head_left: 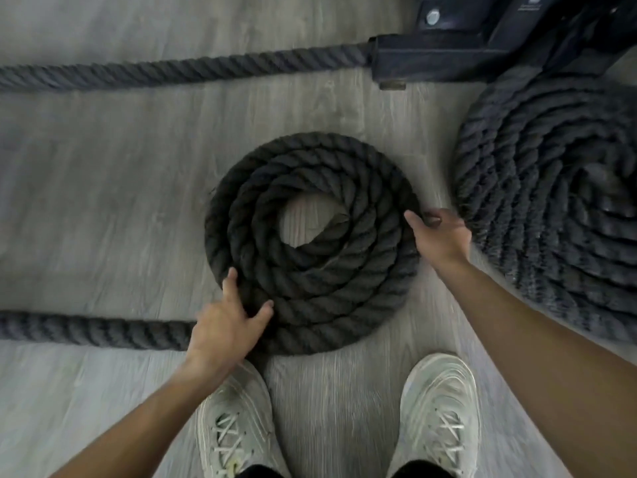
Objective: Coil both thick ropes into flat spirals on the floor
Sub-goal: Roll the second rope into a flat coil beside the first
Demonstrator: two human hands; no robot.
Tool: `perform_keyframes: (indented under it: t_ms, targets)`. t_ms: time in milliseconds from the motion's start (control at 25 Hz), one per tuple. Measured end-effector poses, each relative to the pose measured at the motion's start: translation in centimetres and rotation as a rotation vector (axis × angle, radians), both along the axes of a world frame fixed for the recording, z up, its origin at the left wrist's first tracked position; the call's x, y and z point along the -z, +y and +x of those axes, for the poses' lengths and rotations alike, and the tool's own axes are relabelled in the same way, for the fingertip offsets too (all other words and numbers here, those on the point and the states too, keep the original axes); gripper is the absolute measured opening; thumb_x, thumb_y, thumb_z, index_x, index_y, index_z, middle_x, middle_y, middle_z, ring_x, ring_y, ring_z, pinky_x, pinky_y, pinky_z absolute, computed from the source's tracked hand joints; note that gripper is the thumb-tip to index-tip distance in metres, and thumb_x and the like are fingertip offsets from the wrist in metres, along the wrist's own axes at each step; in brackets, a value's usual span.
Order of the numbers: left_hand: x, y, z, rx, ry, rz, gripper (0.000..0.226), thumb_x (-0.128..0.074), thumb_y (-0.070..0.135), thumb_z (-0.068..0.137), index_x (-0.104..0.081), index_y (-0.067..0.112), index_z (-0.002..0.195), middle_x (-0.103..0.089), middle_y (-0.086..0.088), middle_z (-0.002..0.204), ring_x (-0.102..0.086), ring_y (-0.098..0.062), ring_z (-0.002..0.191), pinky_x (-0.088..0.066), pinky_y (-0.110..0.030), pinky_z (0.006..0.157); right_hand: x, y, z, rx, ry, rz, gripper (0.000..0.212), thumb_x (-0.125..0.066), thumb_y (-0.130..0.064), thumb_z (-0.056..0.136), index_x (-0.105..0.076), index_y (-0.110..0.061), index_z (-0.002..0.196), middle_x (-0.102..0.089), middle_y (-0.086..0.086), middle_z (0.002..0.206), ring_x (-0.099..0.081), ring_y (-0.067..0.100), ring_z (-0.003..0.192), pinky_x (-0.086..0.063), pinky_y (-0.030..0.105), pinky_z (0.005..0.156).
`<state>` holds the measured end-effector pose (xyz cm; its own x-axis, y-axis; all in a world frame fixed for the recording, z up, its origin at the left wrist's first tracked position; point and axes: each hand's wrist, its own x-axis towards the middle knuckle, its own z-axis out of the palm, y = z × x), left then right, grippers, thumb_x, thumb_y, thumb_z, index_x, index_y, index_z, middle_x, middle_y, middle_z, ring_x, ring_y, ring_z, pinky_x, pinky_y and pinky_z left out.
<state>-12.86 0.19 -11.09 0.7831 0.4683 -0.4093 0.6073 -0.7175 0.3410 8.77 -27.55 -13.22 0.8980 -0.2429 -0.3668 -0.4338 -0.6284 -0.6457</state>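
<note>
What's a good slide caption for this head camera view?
Both hands, left hand and right hand, work a half-wound rope spiral on the floor beside a finished coil.

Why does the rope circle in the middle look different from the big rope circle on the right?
The middle coil has few rings; the right coil has many more and is wider. The middle coil has bare floor showing in its centre; the right coil is wound tight. A loose tail runs left from the middle coil, with the left hand and right hand on its rim. Both are thick, dark twisted rope.
</note>
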Motion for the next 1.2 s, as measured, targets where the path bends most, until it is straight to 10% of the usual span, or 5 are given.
perform_keyframes:
  t_ms: [160, 400, 560, 840, 1200]
  targets:
    - [-0.6, 5.1, 4.6, -0.164, -0.111, 0.062, 0.051, -0.058, 0.062, 0.088, -0.067, 0.018, 0.113, -0.074, -0.014, 0.099, -0.069, -0.038, 0.097, -0.055, -0.044, 0.081, 0.5, 0.1, -3.3, -0.043, 0.113, 0.065, 0.053, -0.059, -0.051, 0.094, -0.056, -0.019, 0.135, -0.066, 0.004, 0.123, -0.06, 0.028, 0.119, -0.045, 0.03, 0.086]
    - [1.4, 8.9, 7.1, -0.436, -0.15, -0.397, 0.065, -0.072, 0.04, 0.088, -0.046, 0.024, 0.145, -0.061, -0.003, 0.129, -0.066, -0.024, 0.101, -0.06, -0.038, 0.076, 1.0, 1.6, -15.5, -0.109, 0.104, 0.111, 0.071, -0.055, -0.053, 0.096, -0.035, -0.018, 0.154, -0.068, -0.006, 0.111, -0.062, 0.028, 0.117, -0.044, 0.033, 0.092]
    - [1.3, 7.6, 6.9, -0.568, -0.218, -0.47, 0.08, -0.074, 0.028, 0.087, -0.03, 0.034, 0.153, -0.065, -0.007, 0.12, -0.07, -0.027, 0.095, -0.062, -0.046, 0.078, 2.1, 1.4, -13.1, -0.125, 0.235, 0.152, 0.075, -0.045, -0.054, 0.1, -0.013, -0.025, 0.161, -0.043, 0.004, 0.158, -0.043, 0.031, 0.143, -0.036, 0.043, 0.115]
    - [0.6, -0.6, 0.9, -0.481, -0.161, -0.528, 0.086, -0.075, 0.03, 0.087, -0.014, 0.037, 0.148, -0.073, -0.017, 0.082, -0.068, -0.023, 0.051, -0.056, -0.033, 0.048, 0.2, 0.4, -0.5, -0.109, 0.068, -0.019, 0.05, -0.052, -0.05, 0.1, -0.055, -0.017, 0.137, -0.065, 0.009, 0.131, -0.057, 0.034, 0.125, -0.042, 0.035, 0.09]
    - [0.0, 8.9, 7.2, -0.6, -0.151, -0.474, 0.076, -0.069, 0.048, 0.089, -0.031, 0.022, 0.15, -0.062, -0.009, 0.118, -0.066, -0.021, 0.085, -0.059, -0.044, 0.074, -0.5, 3.2, -13.7, -0.06, 0.172, 0.123, 0.076, -0.049, -0.05, 0.101, -0.017, -0.018, 0.161, -0.031, 0.008, 0.163, -0.037, 0.03, 0.145, -0.033, 0.039, 0.113]
